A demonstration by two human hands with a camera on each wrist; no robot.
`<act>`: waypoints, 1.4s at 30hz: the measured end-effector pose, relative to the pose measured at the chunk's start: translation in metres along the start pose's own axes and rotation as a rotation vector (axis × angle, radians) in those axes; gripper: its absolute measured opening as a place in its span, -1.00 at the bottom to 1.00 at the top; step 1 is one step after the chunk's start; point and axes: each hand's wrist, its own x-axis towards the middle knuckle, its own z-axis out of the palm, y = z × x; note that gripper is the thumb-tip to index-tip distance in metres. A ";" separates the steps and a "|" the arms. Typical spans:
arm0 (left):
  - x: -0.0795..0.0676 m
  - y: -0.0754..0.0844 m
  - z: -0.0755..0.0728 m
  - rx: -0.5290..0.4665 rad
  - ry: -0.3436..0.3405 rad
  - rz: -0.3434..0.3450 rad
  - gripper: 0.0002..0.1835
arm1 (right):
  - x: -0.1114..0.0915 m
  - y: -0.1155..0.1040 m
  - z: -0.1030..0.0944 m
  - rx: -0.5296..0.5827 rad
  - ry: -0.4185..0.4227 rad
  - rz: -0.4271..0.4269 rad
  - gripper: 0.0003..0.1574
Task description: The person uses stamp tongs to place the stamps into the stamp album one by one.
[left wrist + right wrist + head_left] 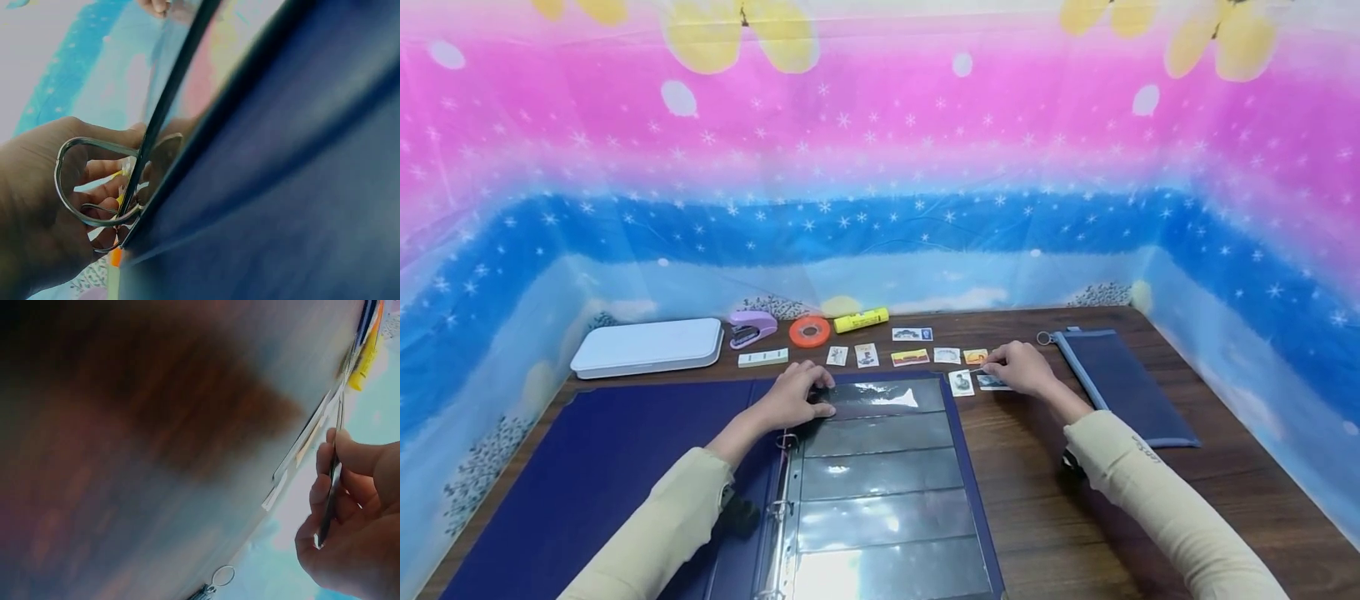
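A person's two hands work over a dark wooden bench [1037, 508], where a blue ring binder [655, 450] lies open to a page of clear pockets [880, 479]. The left hand [792, 397] rests with bent fingers at the page's top left corner; whether they pinch the film cannot be told. The right hand [1022, 369] pinches slim metal tweezers [328, 506] between thumb and fingers, their tips near a portrait stamp [961, 384] lying just beyond the binder's right edge, among other small stamps. A tight or slanting squeeze could crease that stamp, a loose one could drop it, and the crowded neighbours [947, 356] could be nudged along. Careless pulling at the pocket film might stretch or tear it. The tweezer tips are too fine to show whether they grip anything; the right hand partly covers another stamp [992, 382]; glare whitens the lower pockets, the binder's near edge is cut off, and the right wrist view is mostly blurred bench.
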 end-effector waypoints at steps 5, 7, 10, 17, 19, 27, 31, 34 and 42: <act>-0.002 -0.006 0.002 -0.063 0.040 0.031 -0.80 | -0.001 -0.008 0.000 0.035 0.094 0.015 -0.73; -0.001 -0.006 0.001 -0.100 0.032 0.029 -0.89 | -0.002 -0.017 -0.004 0.079 0.133 0.000 -0.74; 0.003 -0.004 -0.003 -0.126 0.009 0.021 -0.96 | -0.002 -0.041 -0.010 0.145 0.200 -0.049 -0.75; 0.015 0.003 -0.009 -0.123 -0.075 -0.011 -0.89 | 0.014 -0.120 -0.008 0.237 0.279 -0.071 -0.77; 0.016 0.002 -0.009 -0.149 -0.081 -0.013 -0.89 | 0.020 -0.137 0.000 0.242 0.253 -0.048 -0.76; 0.014 -0.005 -0.007 -0.297 -0.068 -0.075 -0.86 | 0.033 -0.167 0.038 0.217 0.123 0.127 -0.76; 0.011 -0.007 -0.004 -0.335 -0.033 -0.079 -0.84 | 0.033 -0.168 0.047 0.222 0.060 0.142 -0.73; 0.011 -0.006 -0.004 -0.330 0.003 -0.059 -0.84 | 0.033 -0.168 0.051 0.218 0.035 0.150 -0.73; 0.012 -0.007 -0.003 -0.304 0.058 -0.028 -0.84 | 0.033 -0.170 0.063 0.220 0.002 0.109 -0.79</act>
